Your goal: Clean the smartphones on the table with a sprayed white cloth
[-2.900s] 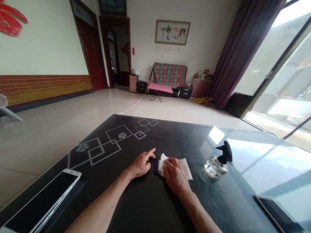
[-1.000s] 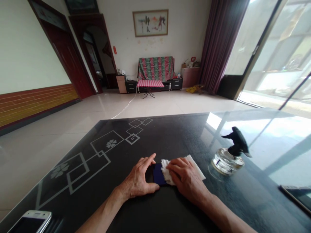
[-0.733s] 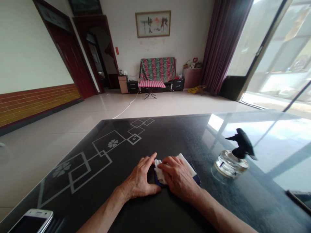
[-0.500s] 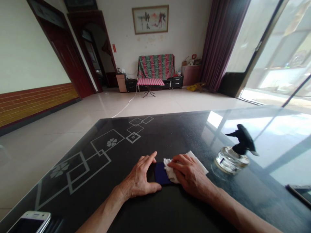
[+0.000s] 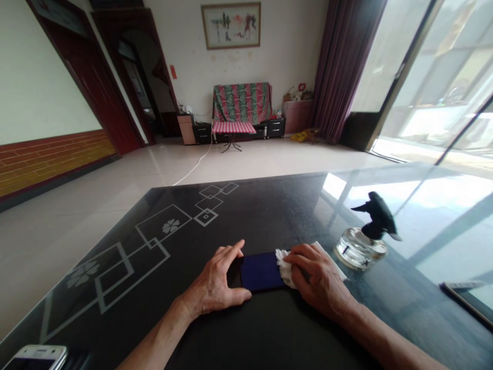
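Observation:
A dark phone [image 5: 260, 271] with a blue-black screen lies flat on the black glass table [image 5: 269, 216]. My left hand [image 5: 217, 282] brackets the phone's left end, forefinger stretched along its far edge and thumb along its near edge. My right hand [image 5: 321, 280] presses a crumpled white cloth [image 5: 285, 264] onto the phone's right end, fingers curled over the cloth. The cloth's far corner sticks out beyond my knuckles.
A small clear spray bottle [image 5: 364, 241] with a black trigger head stands right of my hands. A white phone [image 5: 36, 357] lies at the table's near left corner, another device [image 5: 466, 303] at the right edge. Tiled floor and a covered sofa [image 5: 242, 105] lie beyond.
My right hand has slid the cloth rightwards along the phone, uncovering more of the screen. My left hand stays at the phone's left end. The camera has shifted slightly.

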Available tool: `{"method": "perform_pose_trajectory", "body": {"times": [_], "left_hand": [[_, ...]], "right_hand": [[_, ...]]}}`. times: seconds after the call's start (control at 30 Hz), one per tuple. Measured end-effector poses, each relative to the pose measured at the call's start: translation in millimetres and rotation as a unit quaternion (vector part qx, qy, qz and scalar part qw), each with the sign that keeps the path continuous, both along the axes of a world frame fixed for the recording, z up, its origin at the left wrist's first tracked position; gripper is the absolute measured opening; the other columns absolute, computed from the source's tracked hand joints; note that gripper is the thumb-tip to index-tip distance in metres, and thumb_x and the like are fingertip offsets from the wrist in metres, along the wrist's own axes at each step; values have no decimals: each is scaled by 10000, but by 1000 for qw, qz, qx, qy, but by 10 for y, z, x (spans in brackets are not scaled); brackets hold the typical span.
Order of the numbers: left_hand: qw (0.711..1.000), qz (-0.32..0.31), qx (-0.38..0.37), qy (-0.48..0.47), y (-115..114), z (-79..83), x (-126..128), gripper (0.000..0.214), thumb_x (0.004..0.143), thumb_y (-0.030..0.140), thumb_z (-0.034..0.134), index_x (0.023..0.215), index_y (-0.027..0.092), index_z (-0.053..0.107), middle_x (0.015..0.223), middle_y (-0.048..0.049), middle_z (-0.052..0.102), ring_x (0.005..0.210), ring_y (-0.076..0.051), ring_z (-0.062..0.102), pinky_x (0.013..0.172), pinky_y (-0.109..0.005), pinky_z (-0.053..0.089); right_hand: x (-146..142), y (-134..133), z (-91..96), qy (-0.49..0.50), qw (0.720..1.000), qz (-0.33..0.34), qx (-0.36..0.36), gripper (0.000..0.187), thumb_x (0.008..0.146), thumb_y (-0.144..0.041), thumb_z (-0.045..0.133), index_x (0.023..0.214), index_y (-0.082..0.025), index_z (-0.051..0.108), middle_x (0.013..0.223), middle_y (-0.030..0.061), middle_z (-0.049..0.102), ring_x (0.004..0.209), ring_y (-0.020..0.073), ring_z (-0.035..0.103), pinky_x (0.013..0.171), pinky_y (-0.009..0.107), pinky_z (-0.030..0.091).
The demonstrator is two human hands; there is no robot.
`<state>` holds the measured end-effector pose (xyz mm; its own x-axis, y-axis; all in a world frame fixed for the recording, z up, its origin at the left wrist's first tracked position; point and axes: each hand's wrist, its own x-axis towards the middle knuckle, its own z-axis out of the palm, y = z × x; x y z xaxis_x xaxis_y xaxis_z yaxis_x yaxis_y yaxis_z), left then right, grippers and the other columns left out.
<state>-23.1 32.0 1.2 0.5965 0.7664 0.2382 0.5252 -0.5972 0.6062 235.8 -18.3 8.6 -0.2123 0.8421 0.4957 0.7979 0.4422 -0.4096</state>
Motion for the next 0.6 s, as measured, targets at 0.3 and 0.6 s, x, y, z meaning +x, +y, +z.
{"method": "perform_pose_trajectory", "body": {"times": [0.3, 0.6], "left_hand": [[999, -39, -35, 11, 38, 64, -58, 960, 590, 132, 652, 1449, 263, 245, 1231, -50, 518, 1124, -248, 476, 996, -437, 405], [999, -47, -14, -5, 74, -68, -106, 927, 608, 25, 429, 1458, 320, 206, 1228, -33, 521, 1134, -216, 491, 888, -362, 465]], "right_hand": [[-255, -42, 69, -26, 996, 80, -40, 261, 867, -124, 476, 1016, -219, 669, 970, 60, 619, 926, 199, 531, 858, 373, 411], [-549, 0, 79, -69, 985, 153, -46, 220, 901, -204, 496, 1076, -235, 625, 1015, 48, 615, 972, 205, 509, 879, 359, 404]]}}
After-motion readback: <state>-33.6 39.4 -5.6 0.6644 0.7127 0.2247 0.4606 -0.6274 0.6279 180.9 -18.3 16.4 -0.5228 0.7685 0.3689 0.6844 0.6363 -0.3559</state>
